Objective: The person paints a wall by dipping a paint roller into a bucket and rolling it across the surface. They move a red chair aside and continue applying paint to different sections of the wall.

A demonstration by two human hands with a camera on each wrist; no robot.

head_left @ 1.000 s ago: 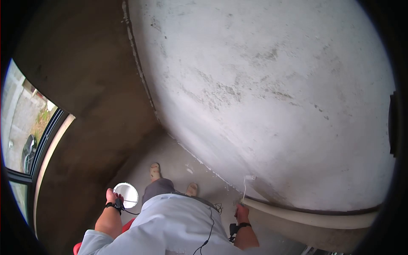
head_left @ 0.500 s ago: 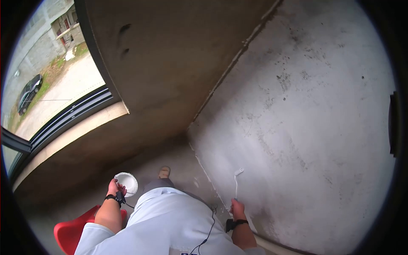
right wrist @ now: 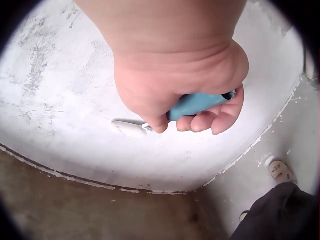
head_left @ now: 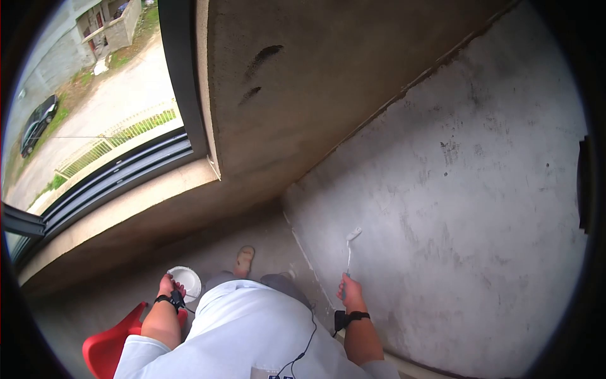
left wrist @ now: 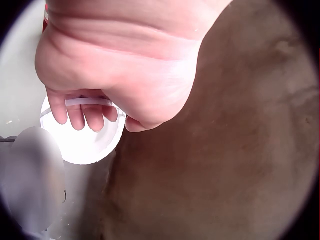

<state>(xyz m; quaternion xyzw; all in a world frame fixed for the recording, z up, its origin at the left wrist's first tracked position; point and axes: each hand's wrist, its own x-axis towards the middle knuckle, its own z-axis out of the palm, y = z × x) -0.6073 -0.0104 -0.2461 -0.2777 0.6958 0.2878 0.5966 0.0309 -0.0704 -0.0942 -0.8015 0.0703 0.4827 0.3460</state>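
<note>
In the head view my left hand [head_left: 169, 287] is at the lower left, holding a white bucket [head_left: 197, 278]. Its fingers curl under the bucket's thin handle [left wrist: 90, 101] in the left wrist view, and the bucket's pale inside shows below them. My right hand [head_left: 351, 292] grips a small paint roller [head_left: 355, 234] by its blue-green grip [right wrist: 197, 106]. The roller's white sleeve [right wrist: 129, 128] lies against the whitish wall [head_left: 435, 265] in view, beyond the thumb. Part of the roller's grip is hidden by the palm.
A red chair [head_left: 107, 341] stands behind the left arm. On the left are a window [head_left: 120, 161] with a ledge and a brown wall [head_left: 297, 95] meeting the whitish one at a corner. A pale pipe [head_left: 404, 366] runs along the wall's base. Cables hang over the shirt.
The head view has turned left, bringing in more window and the red chair. My right hand has raised the roller from low near the pipe to higher on the wall. The left hand keeps the bucket.
</note>
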